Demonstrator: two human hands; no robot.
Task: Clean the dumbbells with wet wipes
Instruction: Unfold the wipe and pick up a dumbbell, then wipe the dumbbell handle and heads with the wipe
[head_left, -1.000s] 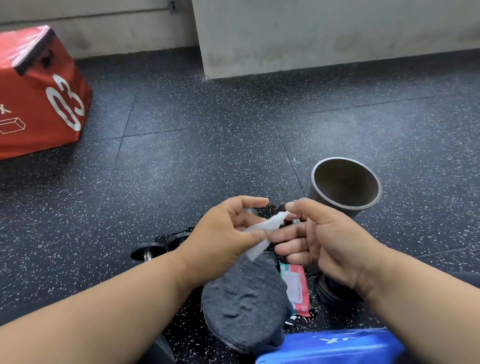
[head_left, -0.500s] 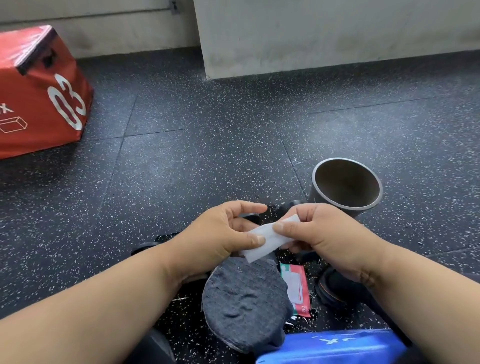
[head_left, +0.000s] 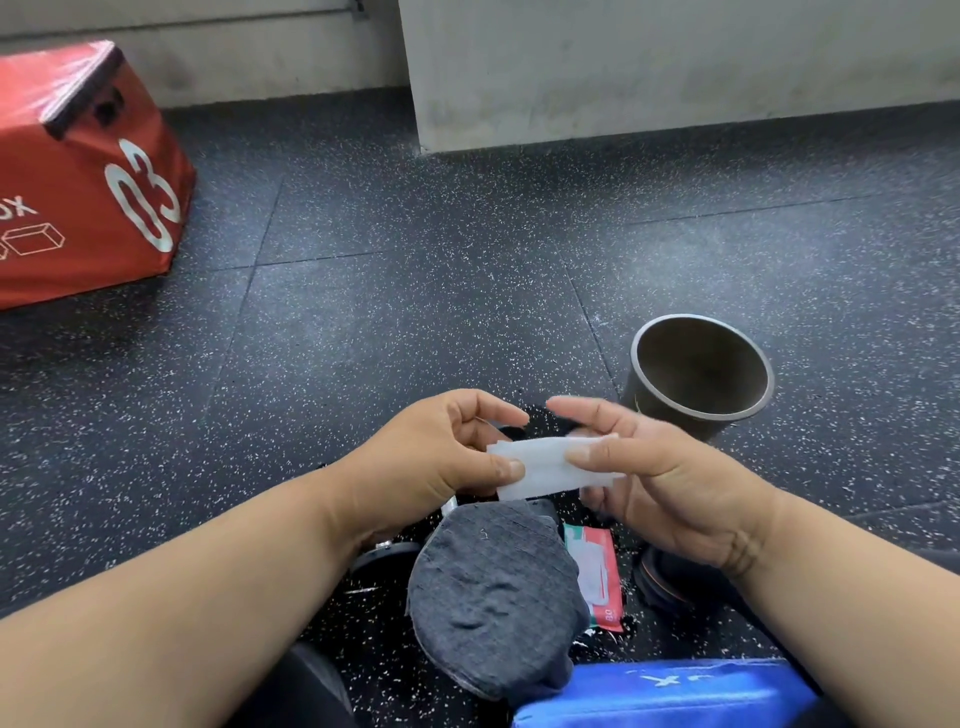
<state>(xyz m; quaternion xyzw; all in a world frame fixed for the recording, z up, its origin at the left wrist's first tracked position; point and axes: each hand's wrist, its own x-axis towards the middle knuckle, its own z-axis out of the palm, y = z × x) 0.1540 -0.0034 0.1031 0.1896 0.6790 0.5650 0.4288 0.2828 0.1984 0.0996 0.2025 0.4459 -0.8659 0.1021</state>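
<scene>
Here, a folded wet wipe (head_left: 558, 466) is pinched between the left hand (head_left: 441, 457) and right hand (head_left: 660, 478), above a mostly hidden dumbbell (head_left: 387, 553); uneven pulling could tear it.

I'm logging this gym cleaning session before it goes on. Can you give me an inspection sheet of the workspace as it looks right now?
Surface: speckled black rubber floor.
Job's things: white wipe stretched between both hands; wipe packet on the floor; dumbbell mostly hidden under the left forearm.
Clutter: open dark cylinder; grey socked foot; blue pad.
Grippers: left hand and right hand each pinch the wipe.
Cables: nothing seen.
Surroundings: red box marked 03; concrete wall.
</scene>
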